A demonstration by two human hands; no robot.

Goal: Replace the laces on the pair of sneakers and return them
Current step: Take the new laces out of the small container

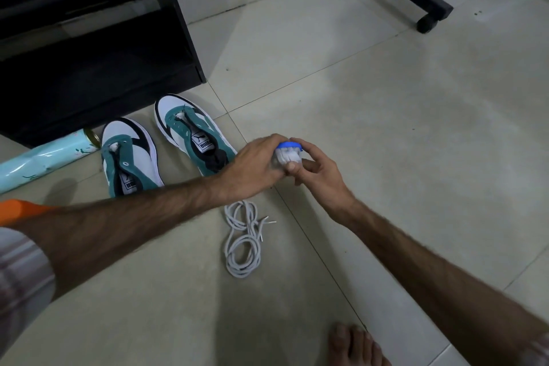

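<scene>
- Both hands, left hand (255,165) and right hand (318,171), are gripping a white lace bundle with a blue band (287,154).
- The two green-and-white sneakers (190,140) are sitting lace-free on the floor.
- The loose white laces (242,242) are lying nearby; lacing is not started.

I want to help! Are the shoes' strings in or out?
Out. Both sneakers show bare eyelets, and loose white laces lie on the floor.
</scene>
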